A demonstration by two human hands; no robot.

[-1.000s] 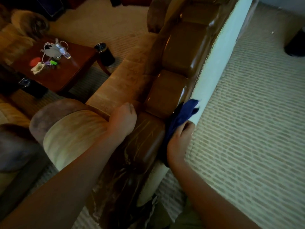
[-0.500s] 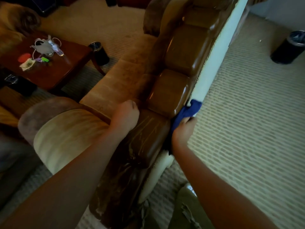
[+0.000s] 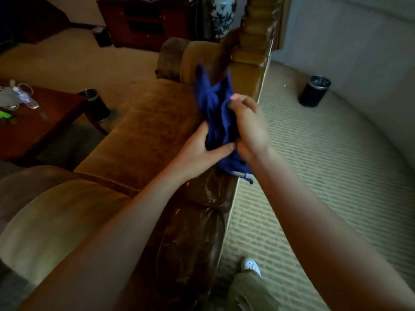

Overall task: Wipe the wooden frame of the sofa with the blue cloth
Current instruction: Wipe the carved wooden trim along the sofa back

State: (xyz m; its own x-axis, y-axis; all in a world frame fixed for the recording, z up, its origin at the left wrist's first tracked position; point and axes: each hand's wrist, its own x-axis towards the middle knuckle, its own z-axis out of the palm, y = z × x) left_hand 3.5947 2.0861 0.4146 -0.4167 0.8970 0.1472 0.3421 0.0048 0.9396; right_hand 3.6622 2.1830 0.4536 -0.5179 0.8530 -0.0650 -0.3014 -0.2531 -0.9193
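head view: the sofa's wooden frame [image 3: 208, 223] is glossy dark brown, carved in rounded lumps along the backrest top, beside plush tan velvet cushions [image 3: 143, 140]. the blue cloth [image 3: 215, 108], soft and crumpled into loose folds, is bunched above the frame between both hands. the left hand [image 3: 199, 151] grips its lower part, thumb pressed along the fabric; the right hand [image 3: 249, 126] has fingers curled round its right side. ribbed pale carpet [image 3: 314, 176] lies behind the sofa.

Pale woven carpet [image 3: 314, 176] carries the sofa [image 3: 143, 140] at centre, a dark bin [image 3: 314, 90] at two o'clock, and a wooden coffee table [image 3: 40, 126] at nine o'clock.
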